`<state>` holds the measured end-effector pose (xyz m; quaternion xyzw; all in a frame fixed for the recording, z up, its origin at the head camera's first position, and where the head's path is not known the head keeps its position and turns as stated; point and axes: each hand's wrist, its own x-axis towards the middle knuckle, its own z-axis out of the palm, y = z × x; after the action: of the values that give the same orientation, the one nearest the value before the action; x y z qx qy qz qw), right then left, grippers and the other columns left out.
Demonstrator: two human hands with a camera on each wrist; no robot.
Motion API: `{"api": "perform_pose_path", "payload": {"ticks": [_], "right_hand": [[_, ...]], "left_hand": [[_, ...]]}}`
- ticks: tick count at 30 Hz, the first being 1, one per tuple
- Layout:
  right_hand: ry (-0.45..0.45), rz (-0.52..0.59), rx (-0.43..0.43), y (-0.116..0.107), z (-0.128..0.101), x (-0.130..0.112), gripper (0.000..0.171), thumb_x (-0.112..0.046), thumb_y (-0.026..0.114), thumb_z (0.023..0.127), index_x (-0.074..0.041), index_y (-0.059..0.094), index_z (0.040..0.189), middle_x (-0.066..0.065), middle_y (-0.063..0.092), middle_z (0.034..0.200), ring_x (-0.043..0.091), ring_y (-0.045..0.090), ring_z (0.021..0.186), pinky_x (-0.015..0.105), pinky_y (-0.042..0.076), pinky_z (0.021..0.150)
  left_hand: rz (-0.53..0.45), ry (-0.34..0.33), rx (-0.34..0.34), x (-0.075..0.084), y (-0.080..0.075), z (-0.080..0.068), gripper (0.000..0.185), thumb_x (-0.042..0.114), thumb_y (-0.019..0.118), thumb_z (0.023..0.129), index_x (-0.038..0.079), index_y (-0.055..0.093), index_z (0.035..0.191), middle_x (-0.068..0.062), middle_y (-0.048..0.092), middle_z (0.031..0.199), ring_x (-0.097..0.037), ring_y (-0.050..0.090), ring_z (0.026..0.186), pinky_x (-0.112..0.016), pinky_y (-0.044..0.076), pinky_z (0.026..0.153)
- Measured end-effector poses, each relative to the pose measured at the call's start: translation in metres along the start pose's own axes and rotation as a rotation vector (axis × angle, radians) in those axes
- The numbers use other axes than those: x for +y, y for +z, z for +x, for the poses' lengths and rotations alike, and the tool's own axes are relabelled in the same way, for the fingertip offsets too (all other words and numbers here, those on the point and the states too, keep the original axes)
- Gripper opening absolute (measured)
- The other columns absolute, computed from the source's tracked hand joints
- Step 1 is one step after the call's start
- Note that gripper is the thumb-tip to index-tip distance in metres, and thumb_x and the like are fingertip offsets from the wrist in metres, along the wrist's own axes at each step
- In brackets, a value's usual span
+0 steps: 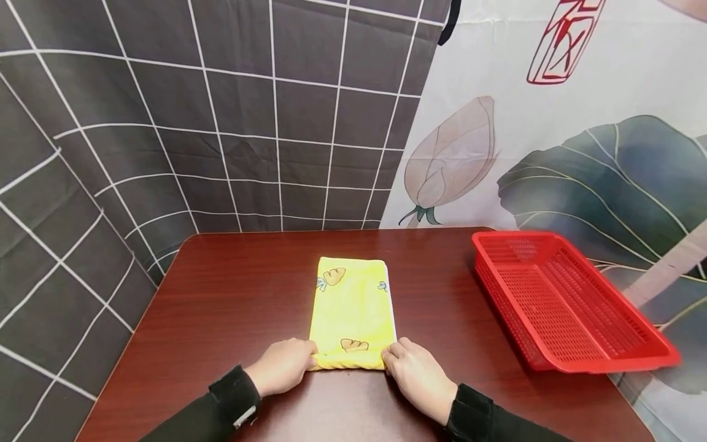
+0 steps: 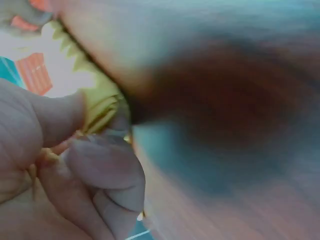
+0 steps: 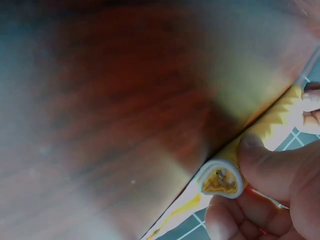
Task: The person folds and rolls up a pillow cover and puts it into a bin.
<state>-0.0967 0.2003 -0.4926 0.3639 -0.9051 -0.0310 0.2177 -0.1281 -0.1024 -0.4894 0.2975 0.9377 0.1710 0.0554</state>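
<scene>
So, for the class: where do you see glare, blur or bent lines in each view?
Head: towel sharp, pale sheen on the near part of the table, wall grid lines bowed, though whether from lens or drape I cannot tell; left wrist: table heavily blurred, towel partly blown out to white; right wrist: table blurred too, towel's rolled end clearer.

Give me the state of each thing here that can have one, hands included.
Cloth: near edge rolled up, the rest spread flat.
Left hand: pinching the roll's left end.
Right hand: pinching its right end.
Basket: upright, uncovered.
Grey sheet: hanging, creased.
White sheet: hanging.
</scene>
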Motion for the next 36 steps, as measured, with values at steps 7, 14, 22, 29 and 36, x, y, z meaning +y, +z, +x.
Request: {"api": "perform_pose_path", "payload": {"ticks": [7, 14, 22, 29, 36], "right_hand": [[0.043, 0.06, -0.1, -0.001, 0.007, 0.004, 0.023, -0.011, 0.086, 0.079, -0.016, 0.064, 0.077, -0.005, 0.059, 0.072, 0.015, 0.052, 0.07, 0.024, 0.047, 0.063], [0.055, 0.081, -0.098, -0.002, 0.01, 0.003, 0.024, -0.011, 0.087, 0.076, -0.016, 0.064, 0.075, -0.004, 0.059, 0.071, 0.015, 0.052, 0.069, 0.024, 0.047, 0.061], [0.076, 0.101, -0.127, -0.006, 0.011, 0.003, 0.017, -0.009, 0.086, 0.078, -0.016, 0.07, 0.079, -0.002, 0.062, 0.073, 0.016, 0.053, 0.07, 0.027, 0.049, 0.062], [0.084, 0.094, -0.117, -0.007, 0.011, 0.003, 0.016, -0.009, 0.086, 0.078, -0.015, 0.072, 0.08, -0.002, 0.062, 0.074, 0.016, 0.054, 0.071, 0.028, 0.05, 0.062], [0.071, 0.077, -0.112, -0.004, 0.01, 0.0, 0.016, -0.012, 0.087, 0.079, -0.013, 0.071, 0.081, -0.002, 0.064, 0.075, 0.016, 0.054, 0.071, 0.027, 0.05, 0.063]], "left_hand": [[-0.15, -0.087, -0.143, -0.028, 0.013, 0.031, 0.043, 0.014, 0.069, 0.095, 0.025, 0.047, 0.06, 0.013, 0.034, 0.057, -0.008, 0.035, 0.053, -0.025, 0.031, 0.052], [-0.1, -0.117, -0.216, -0.052, 0.023, 0.054, 0.042, 0.017, 0.078, 0.08, 0.025, 0.052, 0.047, 0.017, 0.04, 0.041, -0.007, 0.042, 0.042, -0.025, 0.035, 0.047], [-0.105, -0.322, -0.189, -0.002, -0.029, 0.035, 0.035, 0.023, 0.09, 0.083, 0.012, 0.063, 0.065, 0.002, 0.058, 0.054, -0.015, 0.052, 0.049, -0.033, 0.045, 0.051], [0.159, -0.165, 0.112, 0.019, -0.014, 0.023, 0.025, 0.011, 0.085, 0.078, 0.015, 0.061, 0.071, -0.001, 0.058, 0.067, -0.022, 0.059, 0.065, -0.043, 0.051, 0.057], [0.383, 0.054, 0.286, 0.027, 0.004, 0.005, 0.014, 0.004, 0.074, 0.084, 0.013, 0.07, 0.074, -0.002, 0.061, 0.073, -0.021, 0.058, 0.069, -0.036, 0.05, 0.058]]}}
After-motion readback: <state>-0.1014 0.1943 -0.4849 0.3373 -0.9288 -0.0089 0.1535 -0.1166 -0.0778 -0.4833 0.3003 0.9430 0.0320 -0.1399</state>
